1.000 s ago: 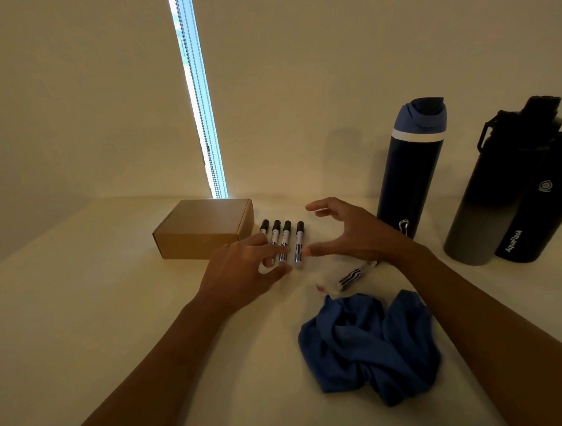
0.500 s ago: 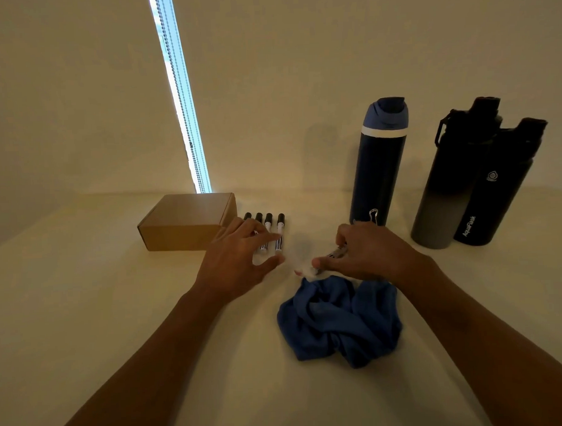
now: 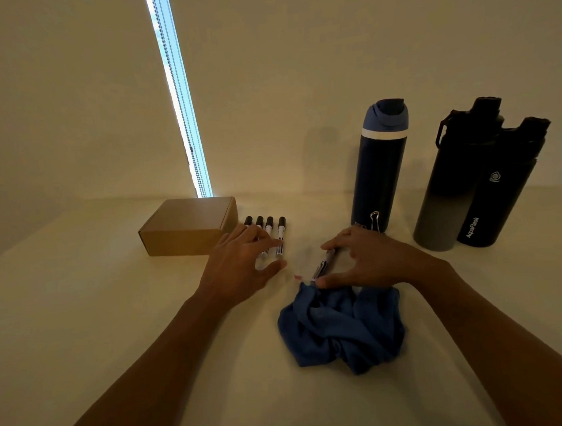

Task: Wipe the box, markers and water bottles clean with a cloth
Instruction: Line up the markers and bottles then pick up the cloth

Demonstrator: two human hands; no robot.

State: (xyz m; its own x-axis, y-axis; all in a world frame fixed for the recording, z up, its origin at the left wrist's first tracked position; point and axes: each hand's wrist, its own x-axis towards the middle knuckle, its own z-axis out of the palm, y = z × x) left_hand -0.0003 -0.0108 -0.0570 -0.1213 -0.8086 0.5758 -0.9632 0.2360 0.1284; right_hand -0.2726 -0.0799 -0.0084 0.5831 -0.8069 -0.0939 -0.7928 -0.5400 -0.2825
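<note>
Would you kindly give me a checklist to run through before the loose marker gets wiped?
1. Loose marker at the right hand: ok, it lies between thumb and forefinger.
2. Firm grip on it: cannot tell.
3. Cloth in a hand: not ok, it lies crumpled on the table.
4. Four other markers lined up beside the box: ok, the left hand touches them.
5. Water bottles upright: ok.

On the bench, the box sits back left, with four markers in a row just right of it. A fifth marker lies farther right, behind the cloth. Three bottles stand back right.
</note>
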